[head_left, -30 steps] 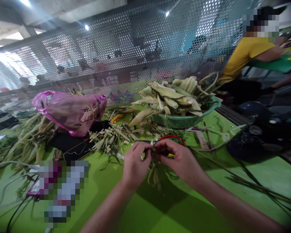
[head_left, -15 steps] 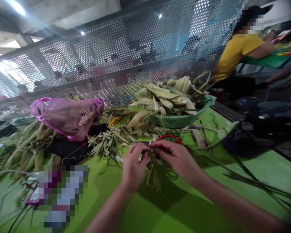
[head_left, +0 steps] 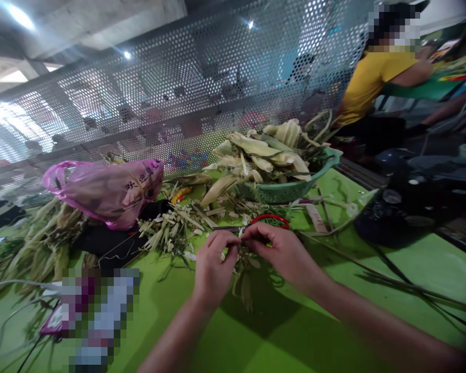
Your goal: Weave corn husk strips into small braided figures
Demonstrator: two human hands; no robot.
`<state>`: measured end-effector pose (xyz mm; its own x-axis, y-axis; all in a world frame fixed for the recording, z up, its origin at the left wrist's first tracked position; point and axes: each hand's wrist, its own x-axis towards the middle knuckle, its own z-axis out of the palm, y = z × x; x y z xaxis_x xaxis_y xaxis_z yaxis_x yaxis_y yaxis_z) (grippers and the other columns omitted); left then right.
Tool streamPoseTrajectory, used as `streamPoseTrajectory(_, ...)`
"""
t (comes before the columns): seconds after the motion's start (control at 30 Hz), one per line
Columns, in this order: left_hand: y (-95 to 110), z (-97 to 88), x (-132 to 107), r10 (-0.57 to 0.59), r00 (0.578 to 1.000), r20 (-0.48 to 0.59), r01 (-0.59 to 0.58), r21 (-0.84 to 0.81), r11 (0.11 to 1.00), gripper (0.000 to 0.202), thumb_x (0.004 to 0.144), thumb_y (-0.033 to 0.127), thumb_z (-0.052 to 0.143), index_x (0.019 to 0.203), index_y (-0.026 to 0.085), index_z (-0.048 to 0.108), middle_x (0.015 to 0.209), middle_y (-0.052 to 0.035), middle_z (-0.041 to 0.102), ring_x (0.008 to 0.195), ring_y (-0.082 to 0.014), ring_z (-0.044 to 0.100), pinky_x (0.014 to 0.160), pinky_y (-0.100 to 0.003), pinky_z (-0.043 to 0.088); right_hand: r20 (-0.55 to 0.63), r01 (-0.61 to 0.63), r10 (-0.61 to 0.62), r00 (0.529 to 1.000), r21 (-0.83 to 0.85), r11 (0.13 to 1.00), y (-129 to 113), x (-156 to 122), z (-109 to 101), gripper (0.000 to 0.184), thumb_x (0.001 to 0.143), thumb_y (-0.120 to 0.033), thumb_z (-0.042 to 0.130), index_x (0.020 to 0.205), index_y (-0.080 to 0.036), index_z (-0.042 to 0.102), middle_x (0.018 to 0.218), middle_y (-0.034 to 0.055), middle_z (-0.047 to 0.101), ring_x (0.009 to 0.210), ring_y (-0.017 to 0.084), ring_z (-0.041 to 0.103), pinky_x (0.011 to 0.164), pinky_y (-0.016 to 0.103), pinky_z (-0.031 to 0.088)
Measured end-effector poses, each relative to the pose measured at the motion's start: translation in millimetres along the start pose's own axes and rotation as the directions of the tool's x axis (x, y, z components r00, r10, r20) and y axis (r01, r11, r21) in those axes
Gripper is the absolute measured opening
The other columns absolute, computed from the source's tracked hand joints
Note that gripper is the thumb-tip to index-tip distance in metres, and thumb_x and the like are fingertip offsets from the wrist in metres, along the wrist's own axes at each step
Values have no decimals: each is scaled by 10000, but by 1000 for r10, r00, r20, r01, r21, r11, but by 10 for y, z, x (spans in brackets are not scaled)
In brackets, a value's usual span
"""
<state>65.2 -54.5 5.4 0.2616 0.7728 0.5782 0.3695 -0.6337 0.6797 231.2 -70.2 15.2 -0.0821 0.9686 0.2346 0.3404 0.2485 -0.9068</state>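
Note:
Both of my hands meet over the green table, pinching a small bundle of leaf strips that hangs down between them. My left hand has its fingers curled round the top of the bundle. My right hand pinches the same spot from the other side, fingertips touching the left ones. Just behind the hands lie red-handled scissors on the table. A heap of cut pale leaf pieces lies to the left of the scissors.
A green basket heaped with pale leaves stands behind. A pink plastic bag lies at the left on a black object and more leaves. A perforated metal screen backs the table. A person in yellow sits at right, beside a dark machine.
Both hands have shifted slightly up and left in view while keeping their pinch on the bundle; the camera has tilted a little.

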Motion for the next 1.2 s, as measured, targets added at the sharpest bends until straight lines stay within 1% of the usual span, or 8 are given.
streamPoseTrajectory(0.2,-16,-10,6,-13,1000,-17,13,-12,1000,157,807,77,549,821,207,635,843,-24,663,845,-156,613,790,-276,479,16,-5,5,1000,17,1000,2,-1,-6,71,856,-235,553,869,-211,619,821,8,670,746,159,601,664,258,459)
streamPoseTrajectory(0.33,-33,-8,-1,-7,1000,-12,7,-22,1000,166,808,78,542,833,209,642,856,-26,663,864,-159,613,807,-283,476,33,-5,4,999,42,999,10,5,-3,83,855,-260,564,891,-214,623,845,18,678,783,173,613,694,271,473)
streamPoseTrajectory(0.5,-14,-6,7,0,1000,-10,0,-26,1000,161,808,79,549,829,208,642,842,-25,664,850,-155,614,802,-279,476,42,-3,3,999,16,1000,4,2,-8,90,849,-268,567,873,-215,637,829,14,677,763,173,609,688,271,468)
streamPoseTrajectory(0.63,-11,-8,18,-13,1000,-10,13,-39,999,143,806,85,563,815,203,643,833,-19,667,843,-150,611,794,-270,474,38,-10,10,999,-4,1000,-8,-1,-11,73,861,-244,553,860,-213,620,805,7,659,743,163,584,667,261,451)
streamPoseTrajectory(0.73,-25,-21,27,-70,998,-1,70,-72,995,122,794,99,588,818,200,652,830,-15,673,830,-147,613,780,-265,470,43,-11,13,999,-25,1000,-3,1,-22,64,869,-237,539,861,-216,599,788,5,636,713,157,560,641,258,438)
streamPoseTrajectory(0.87,-33,-54,48,-196,980,43,201,-178,963,93,778,125,616,833,185,661,827,-21,672,811,-149,613,768,-265,467,54,-3,6,999,-41,999,11,16,-51,58,874,-234,522,847,-221,571,763,-7,600,687,148,534,615,249,418)
streamPoseTrajectory(1.0,-36,-76,71,-321,943,85,332,-307,892,50,778,171,629,827,170,638,819,-22,657,790,-144,600,758,-259,459,68,-22,27,997,-73,997,21,30,-76,58,871,-233,511,825,-214,541,725,-15,563,649,137,500,582,241,391)
streamPoseTrajectory(1.2,-45,-71,88,-423,898,122,430,-451,782,47,784,195,632,815,170,607,784,-5,611,754,-119,550,715,-232,427,89,-36,47,995,-127,991,34,32,-96,83,880,-253,487,816,-212,519,710,-16,543,634,133,472,568,239,374)
